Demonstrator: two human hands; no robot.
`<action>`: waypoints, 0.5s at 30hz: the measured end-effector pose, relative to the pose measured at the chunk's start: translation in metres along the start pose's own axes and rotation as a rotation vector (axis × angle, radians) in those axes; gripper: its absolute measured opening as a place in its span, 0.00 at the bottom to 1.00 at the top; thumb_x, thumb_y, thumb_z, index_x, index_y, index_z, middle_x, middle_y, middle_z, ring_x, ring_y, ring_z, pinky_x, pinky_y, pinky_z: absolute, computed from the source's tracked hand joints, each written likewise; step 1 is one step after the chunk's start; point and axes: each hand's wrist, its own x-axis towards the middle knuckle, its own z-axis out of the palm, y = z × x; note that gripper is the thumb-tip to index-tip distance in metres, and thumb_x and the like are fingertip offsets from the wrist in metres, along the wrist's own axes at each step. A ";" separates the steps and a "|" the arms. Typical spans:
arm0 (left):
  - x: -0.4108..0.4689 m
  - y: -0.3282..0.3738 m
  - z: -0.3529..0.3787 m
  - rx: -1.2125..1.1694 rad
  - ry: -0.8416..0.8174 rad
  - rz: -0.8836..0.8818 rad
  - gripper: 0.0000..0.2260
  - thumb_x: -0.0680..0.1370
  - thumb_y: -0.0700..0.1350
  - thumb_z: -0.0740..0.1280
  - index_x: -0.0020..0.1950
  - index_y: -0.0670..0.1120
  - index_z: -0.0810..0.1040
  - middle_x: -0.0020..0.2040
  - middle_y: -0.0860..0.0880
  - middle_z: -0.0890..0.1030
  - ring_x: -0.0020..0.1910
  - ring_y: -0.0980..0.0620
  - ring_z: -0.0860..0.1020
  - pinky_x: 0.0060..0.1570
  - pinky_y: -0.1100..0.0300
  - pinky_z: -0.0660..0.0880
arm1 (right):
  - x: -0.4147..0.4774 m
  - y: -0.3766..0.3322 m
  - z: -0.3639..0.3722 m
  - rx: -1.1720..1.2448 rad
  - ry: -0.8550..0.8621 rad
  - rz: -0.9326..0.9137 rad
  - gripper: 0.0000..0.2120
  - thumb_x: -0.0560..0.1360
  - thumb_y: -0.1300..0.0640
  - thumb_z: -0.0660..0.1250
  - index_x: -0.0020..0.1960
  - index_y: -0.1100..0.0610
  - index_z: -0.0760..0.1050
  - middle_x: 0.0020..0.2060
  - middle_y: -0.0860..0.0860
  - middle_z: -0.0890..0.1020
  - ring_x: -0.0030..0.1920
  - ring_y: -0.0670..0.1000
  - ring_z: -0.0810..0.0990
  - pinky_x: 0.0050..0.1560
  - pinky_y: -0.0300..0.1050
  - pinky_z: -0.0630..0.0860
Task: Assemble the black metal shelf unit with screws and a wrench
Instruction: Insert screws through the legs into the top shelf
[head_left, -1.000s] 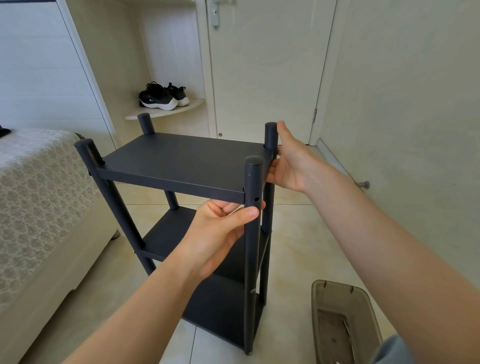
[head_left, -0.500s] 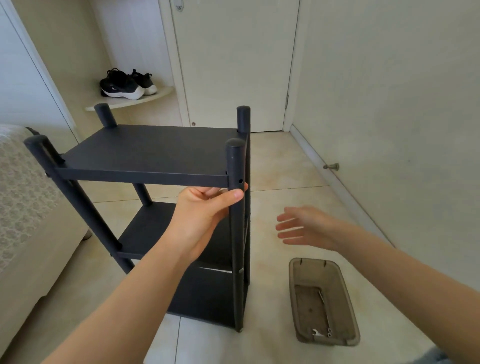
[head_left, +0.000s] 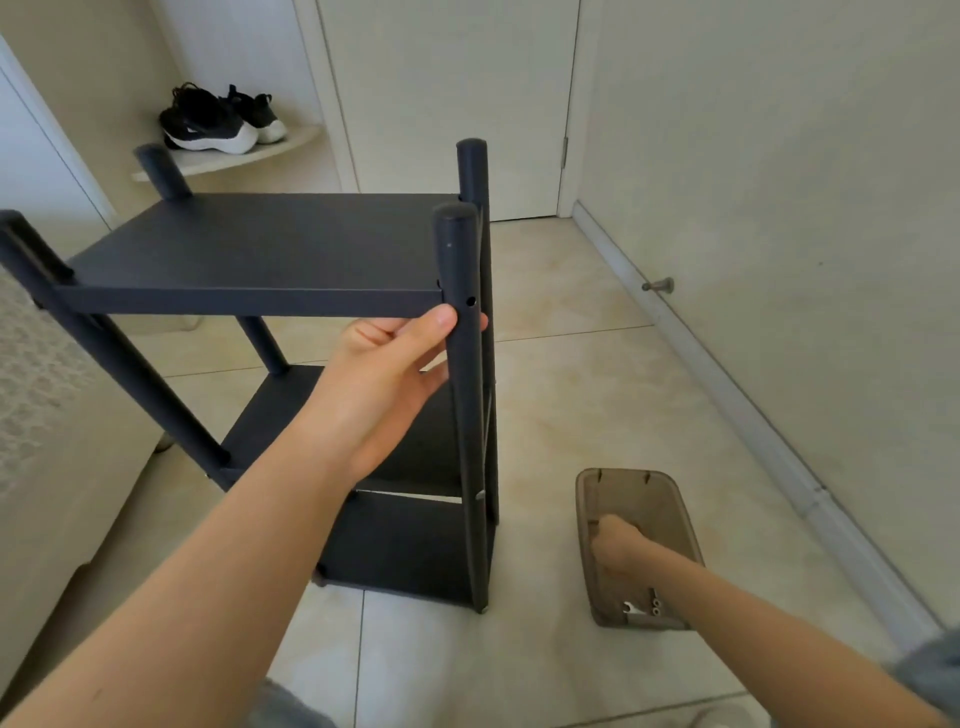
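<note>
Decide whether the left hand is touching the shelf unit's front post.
Touching: the head view shows the left hand gripping the front post just below the top shelf, thumb across its front.

Tiled floor (head_left: 597, 395), cream walls (head_left: 779, 156), closed door (head_left: 447, 78), bed (head_left: 52, 415) at left

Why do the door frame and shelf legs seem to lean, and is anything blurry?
Head view: the wide-angle lens slants the door frame and splays the shelf unit; light is soft, without glare; the right hand in the tray looks smeared, the left hand sharp.
</note>
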 end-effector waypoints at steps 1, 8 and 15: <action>0.000 0.000 0.000 -0.008 0.003 -0.001 0.08 0.75 0.46 0.69 0.47 0.47 0.88 0.51 0.46 0.86 0.60 0.48 0.82 0.54 0.58 0.80 | 0.001 0.002 0.009 -0.027 -0.002 0.007 0.16 0.81 0.62 0.57 0.66 0.66 0.72 0.62 0.62 0.77 0.64 0.60 0.76 0.59 0.46 0.72; -0.001 -0.003 -0.003 -0.060 0.023 0.008 0.06 0.75 0.44 0.70 0.47 0.44 0.86 0.52 0.46 0.86 0.61 0.45 0.82 0.54 0.56 0.80 | 0.012 0.013 0.052 -0.132 0.006 -0.035 0.19 0.82 0.56 0.60 0.69 0.64 0.62 0.64 0.60 0.75 0.62 0.59 0.76 0.52 0.46 0.75; 0.000 -0.006 -0.001 -0.035 0.022 0.006 0.06 0.76 0.45 0.70 0.44 0.50 0.87 0.52 0.48 0.86 0.60 0.48 0.82 0.57 0.55 0.79 | 0.012 0.007 0.073 -0.159 -0.122 -0.119 0.21 0.76 0.50 0.70 0.63 0.59 0.69 0.58 0.54 0.77 0.53 0.53 0.77 0.44 0.42 0.72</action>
